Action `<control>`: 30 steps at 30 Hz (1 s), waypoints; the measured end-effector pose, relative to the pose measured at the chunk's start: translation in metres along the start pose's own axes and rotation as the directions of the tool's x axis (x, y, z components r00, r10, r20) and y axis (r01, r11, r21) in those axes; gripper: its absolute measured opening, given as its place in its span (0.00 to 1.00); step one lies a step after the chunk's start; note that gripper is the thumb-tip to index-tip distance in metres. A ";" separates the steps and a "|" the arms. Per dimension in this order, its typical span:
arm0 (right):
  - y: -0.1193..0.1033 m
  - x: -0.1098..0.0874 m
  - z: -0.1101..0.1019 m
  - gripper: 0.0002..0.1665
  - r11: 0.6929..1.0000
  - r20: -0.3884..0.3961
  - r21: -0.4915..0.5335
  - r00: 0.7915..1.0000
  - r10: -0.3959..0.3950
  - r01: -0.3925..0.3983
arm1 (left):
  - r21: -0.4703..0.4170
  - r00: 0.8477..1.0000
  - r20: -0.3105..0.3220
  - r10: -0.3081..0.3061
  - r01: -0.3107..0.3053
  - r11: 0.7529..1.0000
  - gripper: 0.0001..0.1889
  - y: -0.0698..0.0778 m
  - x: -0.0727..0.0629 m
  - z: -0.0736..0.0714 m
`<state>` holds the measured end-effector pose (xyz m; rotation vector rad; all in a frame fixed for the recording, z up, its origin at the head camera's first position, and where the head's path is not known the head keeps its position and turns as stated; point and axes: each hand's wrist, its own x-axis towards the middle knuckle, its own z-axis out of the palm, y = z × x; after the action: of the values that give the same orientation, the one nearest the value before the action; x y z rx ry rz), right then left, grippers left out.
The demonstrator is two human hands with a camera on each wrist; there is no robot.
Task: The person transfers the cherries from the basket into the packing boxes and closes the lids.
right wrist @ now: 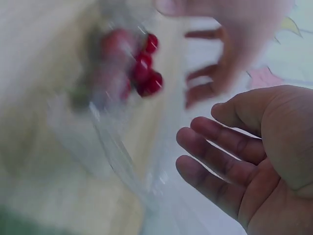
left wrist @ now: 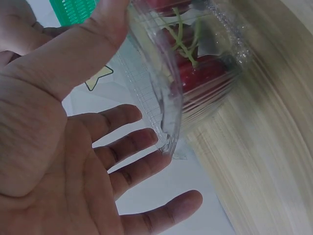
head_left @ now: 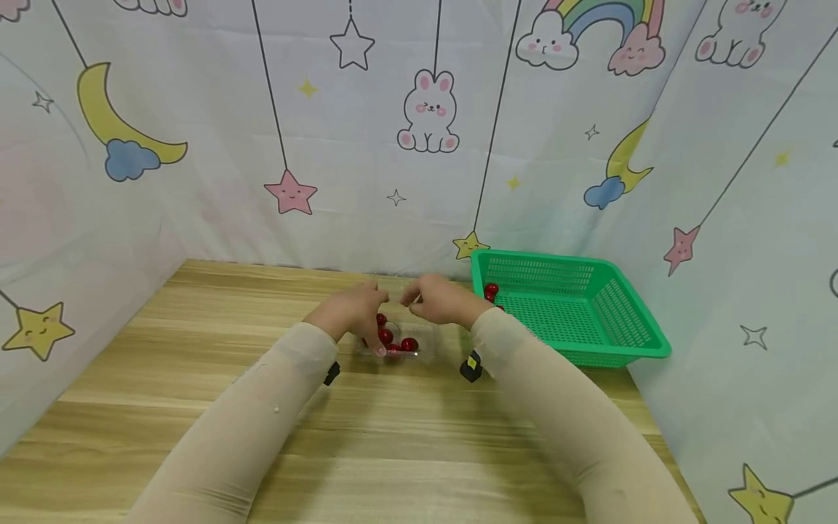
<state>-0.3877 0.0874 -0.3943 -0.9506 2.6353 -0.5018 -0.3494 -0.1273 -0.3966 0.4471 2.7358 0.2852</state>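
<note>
A clear plastic box [head_left: 427, 339] sits in the middle of the table, with several shiny red cherries [head_left: 386, 336] inside. Green stems [left wrist: 183, 46] show through its wall in the left wrist view. My left hand [head_left: 353, 309] spans the box's left part; its thumb reaches the near rim, and in its wrist view spread fingers [left wrist: 142, 171] lie at the clear edge. Above the box's far right side is my right hand [head_left: 445, 298], fingers loosely bent and nothing between them. The right wrist view shows the box blurred.
To the right stands a green plastic basket [head_left: 655, 342] with a few cherries [head_left: 491, 290] in its left corner. A small black device [head_left: 471, 366] hangs beneath the right wrist. White patterned cloth [head_left: 366, 145] borders the wooden table [head_left: 406, 466] at the back and sides.
</note>
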 end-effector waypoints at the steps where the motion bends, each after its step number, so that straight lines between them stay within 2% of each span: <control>1: 0.004 -0.004 -0.006 0.19 1.000 -0.019 0.008 1.000 0.008 -0.008 | 0.000 1.000 -0.002 -0.001 0.001 1.000 0.61 0.000 0.000 0.000; 5: 0.019 -0.020 -0.031 0.17 0.996 -0.083 0.041 0.993 0.085 -0.082 | 0.000 1.000 -0.009 0.001 -0.001 1.000 0.61 0.001 0.002 0.002; 10: 0.045 -0.034 -0.056 0.17 0.985 -0.139 0.027 0.975 0.173 -0.171 | -0.003 1.000 -0.016 0.008 -0.008 1.000 0.61 0.000 0.002 0.003; 16: 0.079 -0.043 -0.077 0.16 0.949 -0.244 0.112 0.917 0.315 -0.296 | -0.002 1.000 -0.017 0.008 -0.008 1.000 0.61 0.001 0.003 0.003; 18: 0.092 -0.044 -0.081 0.17 0.939 -0.252 0.133 0.906 0.341 -0.317 | 0.002 1.000 -0.016 0.009 -0.009 1.000 0.61 0.001 0.003 0.003; 22: 0.117 -0.047 -0.082 0.25 0.927 -0.191 0.131 0.909 0.371 -0.351 | -0.001 1.000 -0.018 0.012 -0.012 1.000 0.61 0.002 0.003 0.003; 25: 0.133 -0.049 -0.079 0.21 0.912 -0.112 0.120 0.908 0.405 -0.392 | -0.005 1.000 -0.020 0.011 -0.011 1.000 0.61 0.002 0.002 0.003; 27: 0.140 -0.051 -0.078 0.18 0.896 -0.054 0.108 0.897 0.438 -0.431 | -0.010 1.000 -0.021 0.010 -0.010 1.000 0.60 0.002 0.002 0.003; 30: 0.147 -0.052 -0.072 0.24 0.876 0.012 0.119 0.882 0.470 -0.468 | -0.011 1.000 -0.019 0.007 -0.007 1.000 0.60 0.000 0.002 0.003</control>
<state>-0.4584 0.2439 -0.3833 -0.2459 2.6827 -0.5332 -0.3498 -0.1262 -0.3997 0.4535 2.7498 0.3080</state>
